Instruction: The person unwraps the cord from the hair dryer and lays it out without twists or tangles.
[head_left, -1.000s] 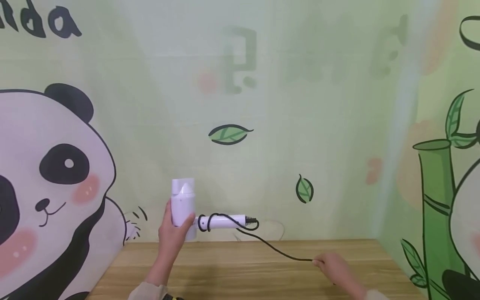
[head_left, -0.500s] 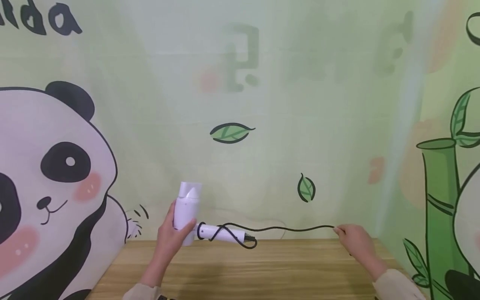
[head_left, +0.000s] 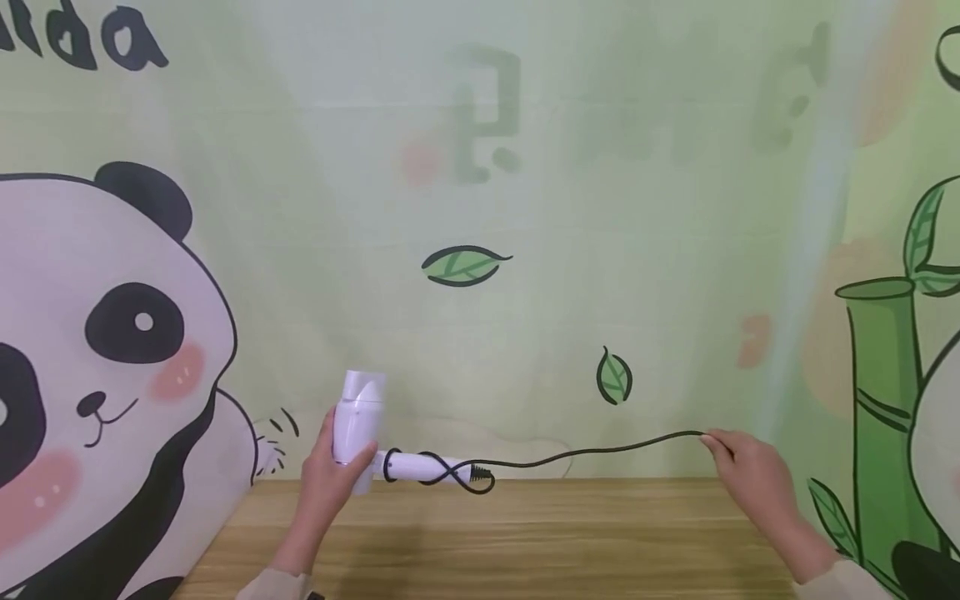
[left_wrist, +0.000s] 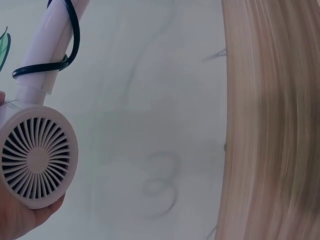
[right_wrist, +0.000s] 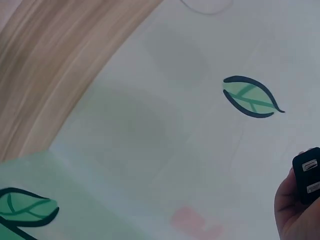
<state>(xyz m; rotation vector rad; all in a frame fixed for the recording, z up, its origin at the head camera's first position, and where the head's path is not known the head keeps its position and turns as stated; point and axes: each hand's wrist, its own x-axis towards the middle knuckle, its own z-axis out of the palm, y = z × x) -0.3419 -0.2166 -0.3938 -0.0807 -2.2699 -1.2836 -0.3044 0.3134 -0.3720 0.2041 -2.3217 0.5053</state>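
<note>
My left hand point(head_left: 330, 479) grips the barrel of a white hair dryer point(head_left: 357, 429), which stands nearly upright above the table with its handle point(head_left: 427, 467) pointing right. A black power cord point(head_left: 592, 451) is looped around the handle and stretches from it, lightly sagging, to my right hand point(head_left: 761, 479). There the thumb and fingers pinch the cord. The right wrist view shows a black plug point(right_wrist: 308, 176) in that hand. In the left wrist view the dryer's round, slatted intake grille point(left_wrist: 37, 159) faces the camera, with fingers partly hidden behind it.
A wood-grain table point(head_left: 525, 533) lies below both hands. Behind it hangs a pale green backdrop point(head_left: 525, 333) printed with pandas, leaves and bamboo point(head_left: 881, 350).
My right hand has moved right and up, drawing the cord out longer and higher. The dryer dips a little and its handle tilted down, then came back towards level as it shifted left.
</note>
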